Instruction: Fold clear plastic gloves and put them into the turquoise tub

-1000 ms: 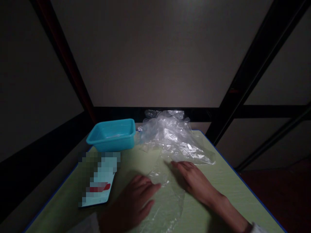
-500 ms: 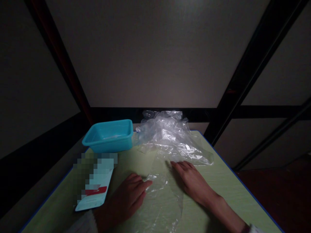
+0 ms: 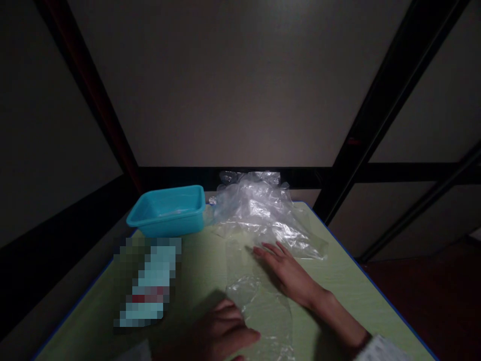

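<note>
A thin clear plastic glove (image 3: pixel 263 311) lies flat on the table between my hands, its outline faint and creased. My right hand (image 3: pixel 287 271) rests over its far right part, fingers spread and stretched out, holding nothing. Nearer to me, my left hand (image 3: pixel 227 328) is at the glove's left edge, thumb apart from loosely bent fingers, with nothing visible in it. Part of this hand is dark and cut off by the lower frame edge. Beyond my right hand sits a crumpled heap of clear plastic gloves (image 3: pixel 259 205), with finger-like ends showing.
A blue plastic basin (image 3: pixel 173 225) stands at the table's back left. In front of it lies a flat pale packet or device with a red band (image 3: pixel 158 271), partly pixelated. The pale green table (image 3: pixel 199 260) has a blue edge; a panelled wall (image 3: pixel 233 100) rises behind.
My left hand has moved toward me and slightly right along the glove. My right hand has shifted a little left, its fingers more spread. The flat glove lies straighter.
</note>
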Tool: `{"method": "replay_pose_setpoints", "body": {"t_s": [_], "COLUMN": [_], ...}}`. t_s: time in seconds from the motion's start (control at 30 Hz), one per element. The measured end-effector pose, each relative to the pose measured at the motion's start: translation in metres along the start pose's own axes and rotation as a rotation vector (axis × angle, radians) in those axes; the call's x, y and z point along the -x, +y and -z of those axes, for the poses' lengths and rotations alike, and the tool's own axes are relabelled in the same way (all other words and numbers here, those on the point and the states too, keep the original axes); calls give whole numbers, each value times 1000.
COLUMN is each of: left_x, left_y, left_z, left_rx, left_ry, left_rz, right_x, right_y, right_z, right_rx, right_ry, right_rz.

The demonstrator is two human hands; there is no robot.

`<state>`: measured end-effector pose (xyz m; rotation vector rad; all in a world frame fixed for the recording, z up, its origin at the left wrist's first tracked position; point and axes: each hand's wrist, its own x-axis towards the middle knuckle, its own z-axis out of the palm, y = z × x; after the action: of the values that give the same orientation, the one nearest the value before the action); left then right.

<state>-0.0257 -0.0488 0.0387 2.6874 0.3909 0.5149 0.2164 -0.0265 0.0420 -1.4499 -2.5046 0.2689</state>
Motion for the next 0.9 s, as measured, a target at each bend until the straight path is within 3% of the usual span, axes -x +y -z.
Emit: {"method": "replay_pose_setpoints", "body": {"t_s": [0.13, 0.27, 0.57, 0.7, 0.9], "left_x": [4, 6, 7, 7, 6], "left_y": [-21, -41, -39, -39, -46], "left_z": [-3, -3, -2, -3, -4], "left_rx": [-108, -228, -402, -484, -517], "left_ry": [165, 195, 211, 277, 288], "left_rz": [161, 249, 213, 203, 221], "right_x": [5, 8, 8, 10, 10], "right_y": [5, 20, 27, 17, 7], "right_z": [10, 9, 11, 14, 9], "right_rx": [21, 130, 213, 65, -83], "right_ry": [139, 106, 67, 138, 68], "right_rz": [-76, -177, -284, -236, -215]}}
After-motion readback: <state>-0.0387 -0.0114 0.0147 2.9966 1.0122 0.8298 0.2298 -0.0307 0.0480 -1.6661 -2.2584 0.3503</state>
